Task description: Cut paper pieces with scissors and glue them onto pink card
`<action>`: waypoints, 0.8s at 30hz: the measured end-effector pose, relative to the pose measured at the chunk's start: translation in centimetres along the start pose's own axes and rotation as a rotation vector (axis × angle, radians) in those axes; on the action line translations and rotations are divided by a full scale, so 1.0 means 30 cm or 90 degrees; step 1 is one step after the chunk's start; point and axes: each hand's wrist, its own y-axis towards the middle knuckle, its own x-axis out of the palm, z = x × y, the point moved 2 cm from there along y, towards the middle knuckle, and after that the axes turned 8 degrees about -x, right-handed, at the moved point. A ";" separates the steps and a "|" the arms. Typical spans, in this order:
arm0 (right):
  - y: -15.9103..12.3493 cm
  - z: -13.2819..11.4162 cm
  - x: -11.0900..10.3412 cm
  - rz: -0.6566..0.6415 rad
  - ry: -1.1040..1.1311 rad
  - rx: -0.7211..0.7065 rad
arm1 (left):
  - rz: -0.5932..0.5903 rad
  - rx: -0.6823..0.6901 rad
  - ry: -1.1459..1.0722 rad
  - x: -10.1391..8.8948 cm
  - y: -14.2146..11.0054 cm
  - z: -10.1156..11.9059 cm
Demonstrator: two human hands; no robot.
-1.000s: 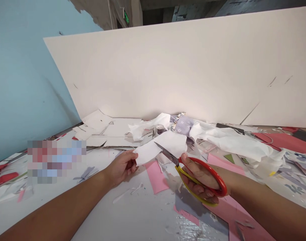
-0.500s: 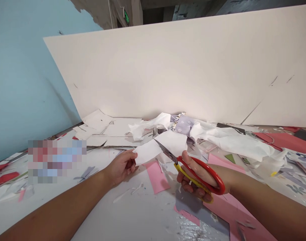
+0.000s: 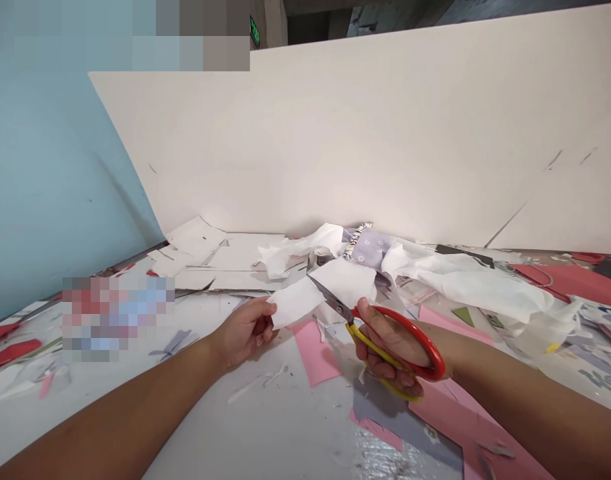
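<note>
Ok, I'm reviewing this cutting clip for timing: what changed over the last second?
The right hand has shifted slightly up and left, toward the left hand, and the handles of the red-and-yellow scissors sit closer together. The left hand still holds the white sheet in the same spot; the pink paper stayed put.

Two pixelated patches obscured inspection: one [image 3: 130,37] above the white upright board [image 3: 335,133], one [image 3: 118,319] on the counter [image 3: 195,400] left of it. The right hand [image 3: 393,340] partly hid the yellow scissor handle [image 3: 380,357]. The frame cut off the left forearm [image 3: 110,413] and right forearm [image 3: 525,407]. A dark crumple [image 3: 325,259] at the board's foot was too small to identify.
</note>
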 end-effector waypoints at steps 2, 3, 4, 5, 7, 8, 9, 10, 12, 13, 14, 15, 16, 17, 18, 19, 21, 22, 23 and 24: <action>-0.002 0.007 0.001 -0.001 0.017 0.015 | -0.007 -0.001 0.000 -0.002 0.000 -0.001; -0.005 0.009 0.003 -0.005 0.028 0.025 | -0.006 -0.001 0.001 -0.003 0.001 -0.001; -0.007 0.011 0.005 -0.010 0.037 0.032 | -0.003 -0.002 0.002 -0.005 0.001 -0.001; -0.010 0.010 0.007 -0.013 0.042 0.035 | -0.001 -0.003 0.004 -0.006 0.001 -0.001; -0.016 0.007 0.010 -0.003 0.046 0.029 | 0.001 0.000 0.005 -0.009 0.002 -0.003; -0.019 0.005 0.010 0.002 0.045 0.026 | 0.001 0.002 0.003 -0.010 0.003 -0.004; -0.020 0.003 0.011 0.004 0.044 0.019 | -0.001 0.003 0.000 -0.012 0.004 -0.006; -0.021 0.000 0.011 0.000 0.045 0.011 | -0.002 0.004 -0.002 -0.013 0.005 -0.007; -0.021 -0.005 0.013 -0.020 0.057 0.002 | -0.006 0.002 -0.005 -0.014 0.007 -0.010; -0.020 -0.008 0.013 -0.029 0.065 0.002 | -0.007 0.000 -0.006 -0.013 0.008 -0.010; -0.018 -0.012 0.014 -0.033 0.069 0.004 | -0.008 -0.001 -0.007 -0.013 0.008 -0.010; -0.016 -0.016 0.014 -0.033 0.071 0.009 | -0.009 -0.001 -0.009 -0.011 0.008 -0.008; -0.013 -0.021 0.015 -0.031 0.070 0.015 | -0.007 0.000 -0.012 -0.010 0.007 -0.007; -0.010 -0.026 0.015 -0.029 0.070 0.017 | -0.006 0.001 -0.014 -0.008 0.006 -0.005; -0.006 -0.030 0.016 -0.027 0.071 0.018 | -0.003 0.001 -0.015 -0.006 0.005 -0.003; -0.002 -0.034 0.016 -0.025 0.075 0.018 | -0.002 0.000 -0.015 -0.004 0.003 -0.001; 0.008 -0.036 0.015 -0.015 0.071 0.017 | 0.003 -0.002 -0.016 -0.002 0.000 0.001; 0.014 -0.034 0.012 -0.007 0.059 0.014 | 0.003 -0.003 -0.017 -0.001 -0.001 0.001; 0.019 -0.030 0.010 -0.001 0.041 0.012 | 0.003 -0.003 -0.018 -0.001 -0.001 0.001; 0.024 -0.024 0.007 0.004 0.023 0.008 | 0.001 -0.002 -0.018 -0.001 -0.001 0.000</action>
